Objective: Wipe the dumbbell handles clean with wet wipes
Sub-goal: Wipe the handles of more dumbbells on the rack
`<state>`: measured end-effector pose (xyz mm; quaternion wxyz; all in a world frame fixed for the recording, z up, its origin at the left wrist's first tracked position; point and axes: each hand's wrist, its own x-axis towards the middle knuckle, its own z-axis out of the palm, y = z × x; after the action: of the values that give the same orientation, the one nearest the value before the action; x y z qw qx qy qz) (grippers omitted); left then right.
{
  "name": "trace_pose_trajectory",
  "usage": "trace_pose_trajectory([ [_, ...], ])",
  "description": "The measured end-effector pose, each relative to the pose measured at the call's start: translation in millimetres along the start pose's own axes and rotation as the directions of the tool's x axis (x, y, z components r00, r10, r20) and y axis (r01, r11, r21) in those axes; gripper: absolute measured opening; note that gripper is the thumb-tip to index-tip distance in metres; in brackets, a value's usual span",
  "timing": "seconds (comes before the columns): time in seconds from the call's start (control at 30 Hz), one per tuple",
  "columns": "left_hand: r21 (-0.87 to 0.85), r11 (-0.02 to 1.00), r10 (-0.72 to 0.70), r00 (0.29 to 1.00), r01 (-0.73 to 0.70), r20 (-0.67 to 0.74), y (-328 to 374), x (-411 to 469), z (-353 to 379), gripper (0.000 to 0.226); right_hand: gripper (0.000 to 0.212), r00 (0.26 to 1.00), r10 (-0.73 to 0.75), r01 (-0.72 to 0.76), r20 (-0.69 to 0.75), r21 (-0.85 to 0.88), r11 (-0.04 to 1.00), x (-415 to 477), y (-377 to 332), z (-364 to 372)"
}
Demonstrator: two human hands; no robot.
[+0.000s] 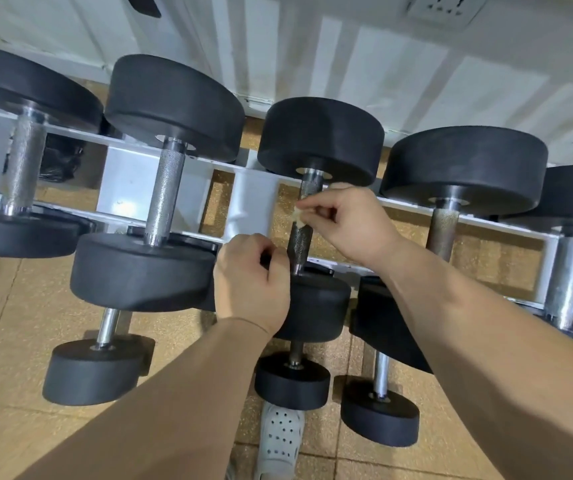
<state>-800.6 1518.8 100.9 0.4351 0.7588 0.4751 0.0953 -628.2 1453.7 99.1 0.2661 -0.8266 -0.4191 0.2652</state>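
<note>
A black dumbbell lies on the white rack (153, 188) at the centre, its knurled steel handle (300, 239) dark and dull. My right hand (354, 223) pinches a small crumpled, yellowed wet wipe (299, 216) against the upper part of that handle. My left hand (253, 282) grips the rim of the dumbbell's near black weight head (316, 306), fingers curled over its top edge just left of the handle's lower end. The far head (319, 140) sits above my right hand.
More black dumbbells fill the rack on both sides, with shiny handles (165, 199) at left and a dull one (442, 230) at right. Smaller dumbbells (292, 379) stand on a lower tier. A grey perforated shoe (279, 441) shows on the tan tiled floor. A white wall stands behind.
</note>
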Motion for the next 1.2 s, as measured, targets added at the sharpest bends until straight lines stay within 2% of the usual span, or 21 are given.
trace_pose_trajectory([
  [0.13,-0.01,1.0,0.01,1.0,-0.01,0.003,-3,1,1,0.031,0.017,0.993,-0.089,0.081,-0.072,-0.112,0.99,6,3,5],
  [0.23,-0.015,1.0,0.022,1.0,-0.021,0.008,-5,3,2,0.03,0.007,0.989,-0.118,0.108,-0.088,-0.114,0.988,-3,2,10],
  [0.37,-0.015,0.999,0.036,0.999,-0.036,0.005,-8,3,3,0.023,0.003,0.989,-0.142,0.143,0.031,-0.052,0.988,-20,6,22],
  [0.43,-0.011,0.999,0.046,0.999,-0.046,0.0,-9,3,4,0.023,0.006,0.994,-0.106,0.106,-0.002,-0.01,0.994,-16,5,24],
  [0.6,-0.002,0.998,0.058,0.998,-0.058,0.001,-9,4,4,0.029,0.005,0.957,0.082,-0.066,-0.278,0.063,0.996,-4,-9,35],
  [0.67,0.002,0.998,0.057,0.998,-0.057,0.005,-9,4,4,0.031,0.011,0.95,0.17,-0.118,-0.26,0.207,0.971,-17,-11,38],
  [0.73,0.006,0.998,0.056,0.998,-0.056,0.001,-10,5,4,0.034,0.018,0.962,0.224,-0.153,-0.154,0.374,0.915,-32,-9,34],
  [0.8,0.006,0.999,0.054,0.999,-0.054,0.0,-10,5,4,0.033,0.016,0.971,0.23,-0.181,-0.062,0.435,0.882,-35,-7,27],
  [0.87,0.001,0.999,0.036,0.999,-0.036,0.006,-9,4,4,0.03,0.016,0.983,0.183,-0.157,-0.026,0.403,0.902,-31,-5,23],
  [0.93,-0.001,0.999,0.034,0.999,-0.034,0.005,-8,3,4,0.029,0.029,0.991,0.128,-0.129,0.024,0.303,0.944,-26,-4,19],
  [1.0,0.001,0.999,0.041,0.999,-0.041,-0.003,-8,2,4,0.028,0.033,0.996,0.072,-0.082,0.055,0.205,0.975,-24,-2,18],
  [1.2,-0.012,0.999,0.048,0.999,-0.048,-0.017,-7,2,4,0.032,0.014,0.996,-0.016,0.023,-0.082,0.08,0.997,-9,4,18],
])
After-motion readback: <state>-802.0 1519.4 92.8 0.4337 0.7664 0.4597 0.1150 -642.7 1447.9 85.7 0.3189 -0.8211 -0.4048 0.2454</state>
